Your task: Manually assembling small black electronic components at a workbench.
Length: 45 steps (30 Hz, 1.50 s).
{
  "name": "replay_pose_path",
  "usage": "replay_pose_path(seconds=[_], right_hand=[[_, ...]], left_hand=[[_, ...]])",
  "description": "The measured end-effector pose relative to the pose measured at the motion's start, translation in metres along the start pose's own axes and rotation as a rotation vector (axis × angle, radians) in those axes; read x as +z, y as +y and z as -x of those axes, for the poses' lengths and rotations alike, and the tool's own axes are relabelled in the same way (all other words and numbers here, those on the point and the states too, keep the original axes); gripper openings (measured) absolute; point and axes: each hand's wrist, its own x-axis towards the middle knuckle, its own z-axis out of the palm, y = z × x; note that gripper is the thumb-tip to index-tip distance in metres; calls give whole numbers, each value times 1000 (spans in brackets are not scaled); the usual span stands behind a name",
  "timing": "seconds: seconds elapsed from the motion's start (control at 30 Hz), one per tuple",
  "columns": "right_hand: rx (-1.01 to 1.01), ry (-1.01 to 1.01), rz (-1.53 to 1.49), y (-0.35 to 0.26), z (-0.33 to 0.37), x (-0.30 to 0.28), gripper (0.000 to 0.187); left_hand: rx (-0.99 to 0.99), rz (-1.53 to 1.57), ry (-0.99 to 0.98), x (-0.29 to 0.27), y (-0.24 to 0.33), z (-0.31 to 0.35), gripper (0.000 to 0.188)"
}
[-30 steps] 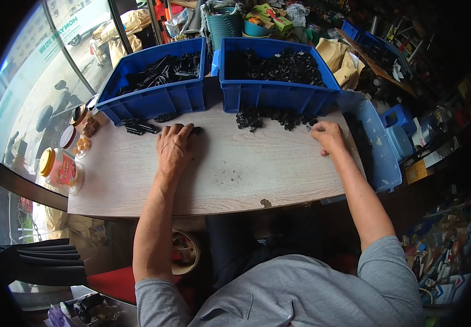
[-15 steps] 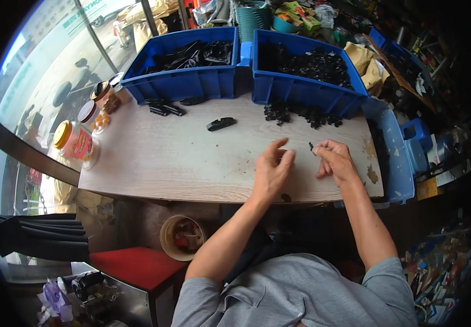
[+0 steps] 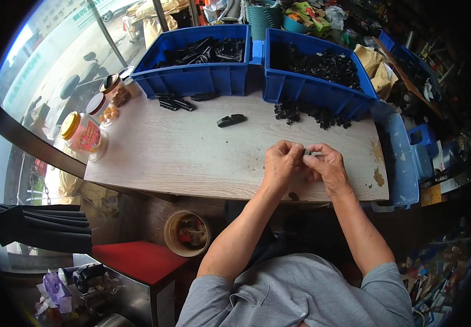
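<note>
My left hand [image 3: 282, 162] and my right hand [image 3: 327, 165] meet above the right part of the table. Both pinch a small black plastic part [image 3: 307, 153], mostly covered by the fingertips, so its shape is unclear. Left of my hands a longer black plastic piece [image 3: 231, 120] lies alone on the table. Beyond them are loose heaps of small black parts [image 3: 287, 112] in front of the right blue bin [image 3: 317, 94]. Several long black pieces [image 3: 174, 103] lie before the left blue bin [image 3: 194, 79], which holds more of that kind.
Clear jars with lids, one yellow-topped [image 3: 83, 135], line the table's [image 3: 159, 158] left edge by the window. At the right edge is a light blue crate [image 3: 404, 163]. A round bucket [image 3: 187, 233] and a red-topped cabinet [image 3: 137, 261] stand below the near edge.
My left hand has come over to my right hand, closing its fingers on the small black part the right was holding. The view has shifted slightly.
</note>
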Motion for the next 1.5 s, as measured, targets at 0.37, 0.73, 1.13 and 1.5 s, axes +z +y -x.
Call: replay_pose_path(seconds=[0.37,0.73,1.13,1.5], right_hand=[[-54,45,-8,1,2,13,21],[-31,76,-133,2,1,8,13],[-33,65,-340,6,-2,11,11],[-40,-28,-287,4,0,20,10]], left_hand=[[-13,108,-22,-8,-2,4,19],[835,-1465,701,-97,65,-31,34],[488,-489,76,-61,16,-6,16],[230,-70,-130,-22,-1,22,23]])
